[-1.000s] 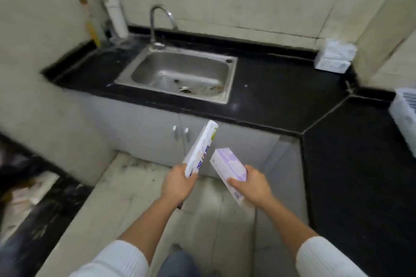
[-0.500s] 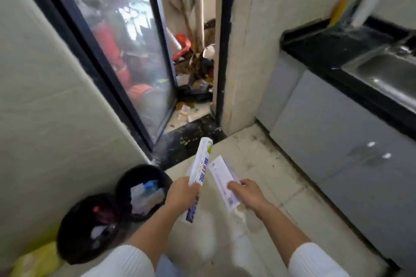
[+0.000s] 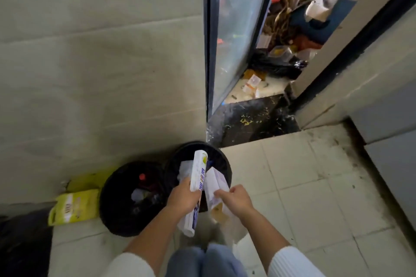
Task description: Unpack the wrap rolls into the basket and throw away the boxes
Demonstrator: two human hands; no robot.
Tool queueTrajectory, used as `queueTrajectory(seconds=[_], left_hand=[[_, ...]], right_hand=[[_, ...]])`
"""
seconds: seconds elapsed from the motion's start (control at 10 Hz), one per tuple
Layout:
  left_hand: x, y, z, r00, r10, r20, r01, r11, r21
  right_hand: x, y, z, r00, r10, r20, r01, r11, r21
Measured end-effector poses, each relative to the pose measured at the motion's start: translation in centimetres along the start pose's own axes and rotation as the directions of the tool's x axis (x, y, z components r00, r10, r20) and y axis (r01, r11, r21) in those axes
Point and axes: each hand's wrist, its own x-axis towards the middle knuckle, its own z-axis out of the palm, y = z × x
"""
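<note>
My left hand (image 3: 184,197) grips a long white wrap box with blue print (image 3: 197,173), its top end over the right black trash bin (image 3: 221,162). My right hand (image 3: 236,198) holds a white and pale purple box (image 3: 213,183) by its side, tilted over the same bin's near rim, open brown end toward me. The bin holds white scraps. No basket or wrap rolls are in view.
A second black bin (image 3: 126,200) with trash stands to the left, beside a yellow bag (image 3: 74,206) against the tiled wall. A glass sliding door (image 3: 234,36) opens onto a cluttered doorway. Grey cabinets (image 3: 389,164) stand at right. My knees show at the bottom.
The view has turned from the sink counter to the floor by the door. Both hands carried the boxes along and now hold them over the right bin.
</note>
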Motion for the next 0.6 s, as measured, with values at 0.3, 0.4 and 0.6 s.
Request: queueTrajectory(seconds=[0.3, 0.4, 0.6], left_hand=[[14.2, -7.3, 5.1, 0.999, -0.02, 0.045, 0.023, 0.996, -0.084], [14.2, -7.6, 4.9, 0.999, -0.032, 0.042, 0.035, 0.996, -0.085], [6.2, -2.3, -1.1, 0.992, 0.067, -0.108, -0.076, 0.994, -0.083]], right_hand=[[15.8, 3.1, 7.8, 0.998, -0.034, 0.05, 0.036, 0.998, -0.049], [15.7, 3.0, 7.7, 0.997, -0.058, 0.056, 0.06, 0.998, -0.034], [7.9, -2.4, 3.4, 0.989, -0.143, 0.045, 0.143, 0.99, 0.002]])
